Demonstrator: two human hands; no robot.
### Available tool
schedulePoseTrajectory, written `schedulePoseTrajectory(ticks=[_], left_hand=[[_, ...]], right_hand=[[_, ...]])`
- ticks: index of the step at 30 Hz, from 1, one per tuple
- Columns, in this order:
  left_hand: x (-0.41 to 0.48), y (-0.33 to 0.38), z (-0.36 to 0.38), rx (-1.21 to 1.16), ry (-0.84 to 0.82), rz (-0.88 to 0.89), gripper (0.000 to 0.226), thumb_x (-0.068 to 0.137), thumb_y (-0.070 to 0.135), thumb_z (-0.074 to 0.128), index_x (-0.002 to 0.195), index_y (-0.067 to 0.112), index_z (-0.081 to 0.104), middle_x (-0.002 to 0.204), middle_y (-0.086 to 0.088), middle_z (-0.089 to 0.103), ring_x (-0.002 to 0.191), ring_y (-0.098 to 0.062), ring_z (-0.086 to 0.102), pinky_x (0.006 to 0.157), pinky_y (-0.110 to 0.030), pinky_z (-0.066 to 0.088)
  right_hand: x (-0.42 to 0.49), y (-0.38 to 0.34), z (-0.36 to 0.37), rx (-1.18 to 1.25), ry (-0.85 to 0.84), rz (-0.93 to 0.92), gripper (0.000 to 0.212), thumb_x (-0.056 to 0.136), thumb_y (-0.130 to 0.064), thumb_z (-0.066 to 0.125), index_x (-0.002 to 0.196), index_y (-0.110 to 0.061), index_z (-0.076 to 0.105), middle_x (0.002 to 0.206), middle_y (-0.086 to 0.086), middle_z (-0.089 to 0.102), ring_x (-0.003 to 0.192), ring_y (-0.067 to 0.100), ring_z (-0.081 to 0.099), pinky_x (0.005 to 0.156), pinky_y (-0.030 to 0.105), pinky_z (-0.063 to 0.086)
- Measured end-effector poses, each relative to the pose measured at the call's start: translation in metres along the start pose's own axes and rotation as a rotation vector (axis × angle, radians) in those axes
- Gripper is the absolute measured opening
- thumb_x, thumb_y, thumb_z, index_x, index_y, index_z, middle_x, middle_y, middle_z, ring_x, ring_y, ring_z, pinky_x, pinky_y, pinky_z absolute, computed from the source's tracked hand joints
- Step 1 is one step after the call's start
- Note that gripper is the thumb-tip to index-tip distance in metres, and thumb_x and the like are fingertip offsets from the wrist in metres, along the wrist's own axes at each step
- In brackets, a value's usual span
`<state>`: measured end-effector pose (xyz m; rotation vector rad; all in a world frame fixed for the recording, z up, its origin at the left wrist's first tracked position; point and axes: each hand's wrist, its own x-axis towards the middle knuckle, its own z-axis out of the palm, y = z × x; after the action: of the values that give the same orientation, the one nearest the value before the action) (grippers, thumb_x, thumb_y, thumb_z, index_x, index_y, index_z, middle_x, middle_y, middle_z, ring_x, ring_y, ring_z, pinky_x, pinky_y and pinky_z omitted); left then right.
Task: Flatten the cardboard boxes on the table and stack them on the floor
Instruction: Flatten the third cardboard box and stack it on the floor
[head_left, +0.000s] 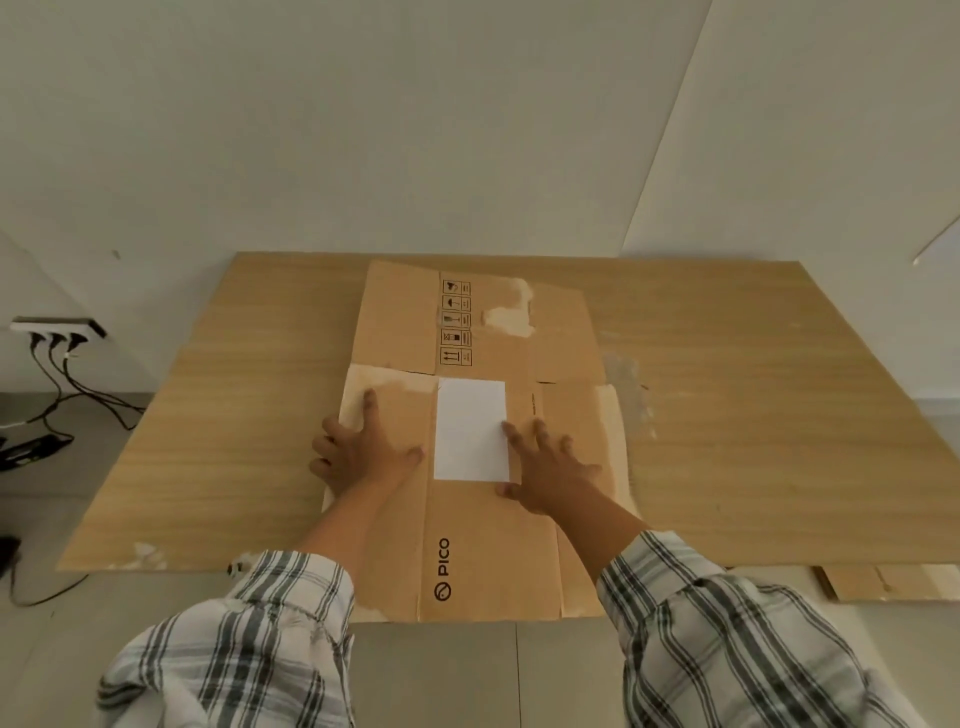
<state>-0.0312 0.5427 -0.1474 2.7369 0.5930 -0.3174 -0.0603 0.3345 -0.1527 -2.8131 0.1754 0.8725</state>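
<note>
A flattened brown cardboard box (483, 545) printed "PICO", with a white label (470, 428), lies across the wooden table (753, 415) and juts past its near edge. My left hand (358, 449) presses palm-down on the box's left flap, fingers spread. To the right of the label, my right hand (550, 467) lies flat on the cardboard, its fingertips touching the label's edge. Neither hand grips anything.
Another flat piece of cardboard (893, 584) lies on the grey tiled floor (467, 675) under the table's right front corner. A wall socket (57, 328) with black cables (78, 384) is at the left. A white wall stands behind the table.
</note>
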Motion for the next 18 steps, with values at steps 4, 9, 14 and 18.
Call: schedulePoseTrajectory(ticks=[4, 9, 14, 18], left_hand=[[0.012, 0.008, 0.013, 0.175, -0.09, 0.176, 0.108, 0.067, 0.073, 0.07, 0.153, 0.049, 0.01, 0.161, -0.012, -0.025, 0.147, -0.044, -0.009, 0.115, -0.062, 0.007], [0.039, 0.03, 0.028, 0.364, -0.223, 0.514, 0.113, 0.07, 0.073, 0.068, 0.156, 0.043, 0.002, 0.163, -0.001, -0.028, 0.149, -0.036, -0.023, 0.114, -0.065, -0.003], [0.069, 0.044, 0.038, 0.339, -0.388, 0.585, 0.13, 0.062, 0.064, 0.081, 0.157, 0.037, -0.003, 0.166, 0.005, -0.013, 0.153, -0.033, -0.006, 0.115, -0.063, 0.02], [0.071, 0.056, 0.037, 0.339, -0.374, 0.58, 0.132, 0.051, 0.056, 0.091, 0.155, 0.036, 0.011, 0.159, 0.002, 0.011, 0.147, -0.034, 0.015, 0.102, -0.056, 0.043]], right_hand=[[0.016, -0.008, 0.006, -0.017, -0.047, 0.033, 0.1, 0.088, -0.051, 0.063, 0.15, -0.046, -0.015, 0.161, -0.002, -0.023, 0.147, 0.043, -0.011, 0.102, 0.075, 0.026], [0.039, -0.007, -0.01, -0.089, -0.051, 0.043, 0.131, 0.068, -0.051, 0.083, 0.151, -0.039, -0.017, 0.161, -0.001, -0.022, 0.148, 0.038, -0.013, 0.102, 0.078, 0.02], [0.065, -0.008, -0.019, -0.121, -0.141, 0.06, 0.158, 0.05, -0.052, 0.092, 0.145, -0.038, -0.033, 0.156, -0.002, -0.037, 0.145, 0.036, -0.026, 0.099, 0.081, 0.021], [0.074, -0.013, -0.024, -0.104, -0.21, 0.115, 0.163, 0.048, -0.045, 0.095, 0.14, -0.039, -0.04, 0.151, -0.002, -0.045, 0.143, 0.037, -0.03, 0.101, 0.076, 0.028]])
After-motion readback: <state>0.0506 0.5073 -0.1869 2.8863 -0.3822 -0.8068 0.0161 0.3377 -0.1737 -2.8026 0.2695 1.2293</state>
